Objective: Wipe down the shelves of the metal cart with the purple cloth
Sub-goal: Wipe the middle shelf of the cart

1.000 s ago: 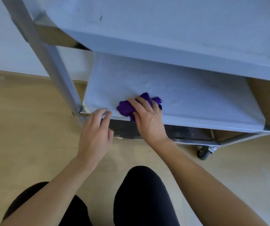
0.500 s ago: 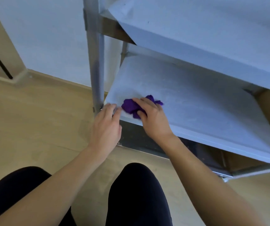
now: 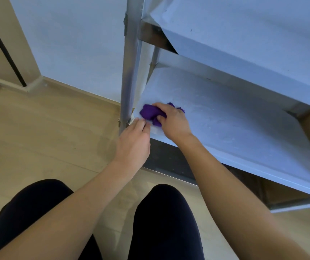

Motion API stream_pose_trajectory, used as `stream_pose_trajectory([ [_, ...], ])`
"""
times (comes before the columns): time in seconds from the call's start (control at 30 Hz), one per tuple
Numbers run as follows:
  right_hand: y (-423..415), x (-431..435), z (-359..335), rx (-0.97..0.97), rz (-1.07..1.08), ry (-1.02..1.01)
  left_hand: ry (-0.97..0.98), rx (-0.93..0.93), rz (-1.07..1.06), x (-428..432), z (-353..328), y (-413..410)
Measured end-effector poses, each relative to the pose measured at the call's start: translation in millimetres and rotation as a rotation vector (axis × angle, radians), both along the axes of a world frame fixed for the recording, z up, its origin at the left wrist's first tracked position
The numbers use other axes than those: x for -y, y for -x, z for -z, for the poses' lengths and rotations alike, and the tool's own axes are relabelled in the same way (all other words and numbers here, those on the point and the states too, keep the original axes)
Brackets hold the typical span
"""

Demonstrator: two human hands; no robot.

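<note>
Our right hand (image 3: 173, 119) curls its fingers around the bunched cloth (image 3: 150, 112) and presses it on the middle shelf (image 3: 234, 119), at the near corner just beside the post (image 3: 130, 72); our left hand (image 3: 133, 141) rests on the shelf edge there, but we cannot tell if its fingers grip. We judge the task partly done; pale smears show further right, and the top shelf (image 3: 244, 25) perhaps waits too.

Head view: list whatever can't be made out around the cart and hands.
Purple cloth: mostly under the right hand, its full shape hidden.
Left hand: fingertips at the middle shelf corner; grip unclear.
Lowest shelf: shadowed and covered by the middle shelf.
Top shelf: cut off by the frame's top and right edges.
</note>
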State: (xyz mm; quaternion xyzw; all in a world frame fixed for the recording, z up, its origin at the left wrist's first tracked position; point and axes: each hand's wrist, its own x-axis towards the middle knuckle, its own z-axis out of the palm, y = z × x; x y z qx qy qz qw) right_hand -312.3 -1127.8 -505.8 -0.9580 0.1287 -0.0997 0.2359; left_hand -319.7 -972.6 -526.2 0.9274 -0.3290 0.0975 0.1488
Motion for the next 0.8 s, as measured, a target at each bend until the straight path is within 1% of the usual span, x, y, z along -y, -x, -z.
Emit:
stream_pose_trajectory([
  [0.1, 29, -1, 7, 0.061, -0.011, 0.060, 0.014, 0.044, 0.004, -2, 3, 0],
  [0.17, 21, -1, 8, 0.065, 0.019, 0.106, 0.014, 0.034, 0.005, -2, 6, 3],
  [0.23, -2, 2, 7, 0.027, 0.055, 0.121, 0.002, 0.001, 0.000, -3, 7, 5],
  [0.33, -34, 7, 0, -0.055, 0.111, 0.113, -0.088, -0.028, -0.002, -2, 6, 4],
  [0.4, -40, 8, -4, -0.084, 0.110, 0.099, -0.155, -0.024, 0.001, 1, 5, 3],
  [0.47, -30, 9, -6, -0.101, 0.076, 0.060, -0.179, -0.013, -0.009, 4, 4, 3],
  [0.57, 6, 11, -6, -0.077, 0.005, 0.013, -0.146, 0.009, -0.021, 4, 4, 4],
  [0.63, 25, 11, -2, -0.043, -0.036, 0.027, -0.111, 0.013, -0.012, 5, 3, 2],
  [0.7, 22, 13, 0, -0.026, -0.040, 0.064, -0.088, 0.006, -0.009, 7, 4, 0],
  [0.8, -11, 21, 1, -0.058, 0.015, 0.111, -0.100, 0.012, -0.020, 7, 6, 1],
])
